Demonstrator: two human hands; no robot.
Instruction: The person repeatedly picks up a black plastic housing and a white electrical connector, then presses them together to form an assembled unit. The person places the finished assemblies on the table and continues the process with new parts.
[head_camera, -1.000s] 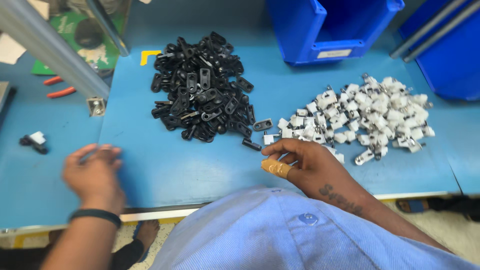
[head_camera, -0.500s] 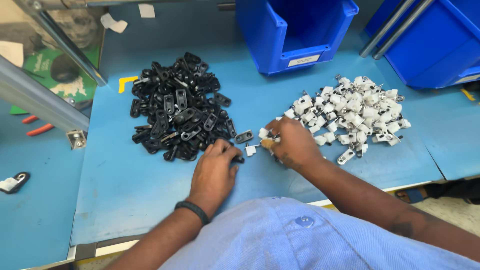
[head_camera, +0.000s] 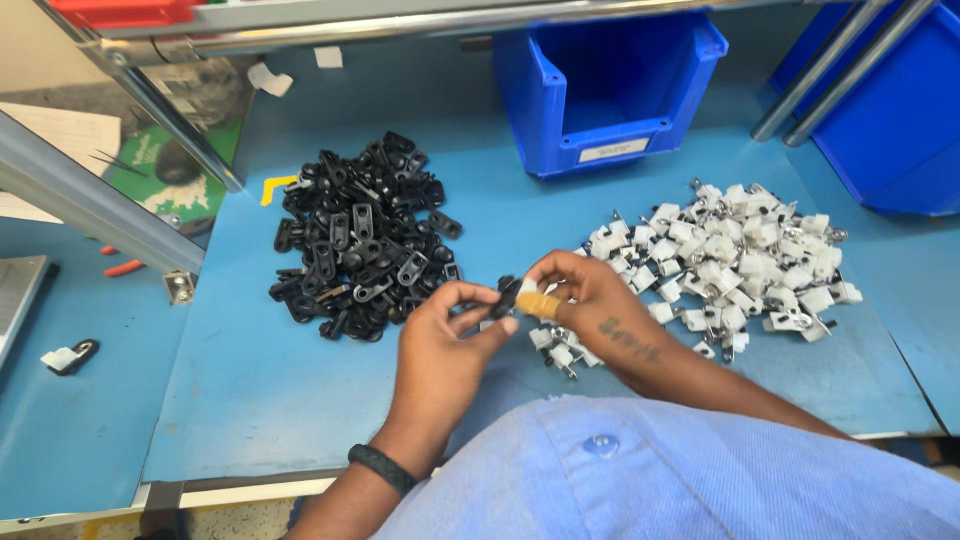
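Observation:
My left hand (head_camera: 447, 335) and my right hand (head_camera: 585, 300) meet above the blue mat (head_camera: 300, 400), between two heaps. Together they pinch a small black plastic clip (head_camera: 507, 295) and a small white clip at the fingertips; which hand holds which piece is hard to tell. A tan bandage wraps one right finger. The pile of black clips (head_camera: 360, 240) lies just left of my left hand. The pile of white clips with metal screws (head_camera: 735, 255) lies right of my right hand, with a few loose white clips (head_camera: 556, 350) under my wrist.
An open blue bin (head_camera: 610, 85) stands at the back centre, a second blue bin (head_camera: 890, 120) at the far right. Metal rack posts (head_camera: 170, 125) slant on the left. One joined black and white clip (head_camera: 68, 356) lies alone at far left, near red-handled tools (head_camera: 122, 267).
My left hand came in from the far left to the middle and met my right hand. The hands rose off the mat with a black and a white clip pinched between them.

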